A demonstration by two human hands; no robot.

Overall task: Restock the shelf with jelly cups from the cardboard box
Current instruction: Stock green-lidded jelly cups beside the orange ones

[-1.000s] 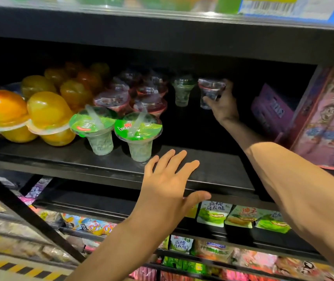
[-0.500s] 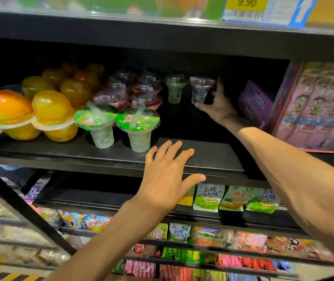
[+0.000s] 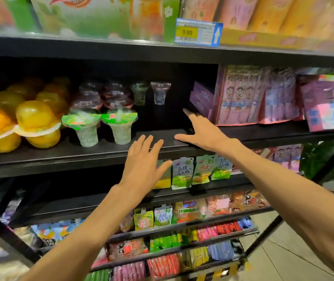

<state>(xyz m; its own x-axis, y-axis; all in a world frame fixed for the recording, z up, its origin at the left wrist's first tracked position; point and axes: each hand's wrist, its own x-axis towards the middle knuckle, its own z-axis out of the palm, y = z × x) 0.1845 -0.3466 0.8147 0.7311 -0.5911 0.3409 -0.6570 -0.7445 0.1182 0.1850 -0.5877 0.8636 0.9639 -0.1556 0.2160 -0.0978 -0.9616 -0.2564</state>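
Jelly cups in clear cone-shaped plastic with green film lids [image 3: 99, 126] stand near the front edge of the black metal shelf [image 3: 60, 157], with two more clear cups [image 3: 160, 93] far back in the dark. Bare shelf lies open between them and the pink snack packets [image 3: 241, 96]. Both hands are empty with fingers spread: left hand [image 3: 141, 163] over the shelf lip, right hand [image 3: 200, 130] above the bare board.
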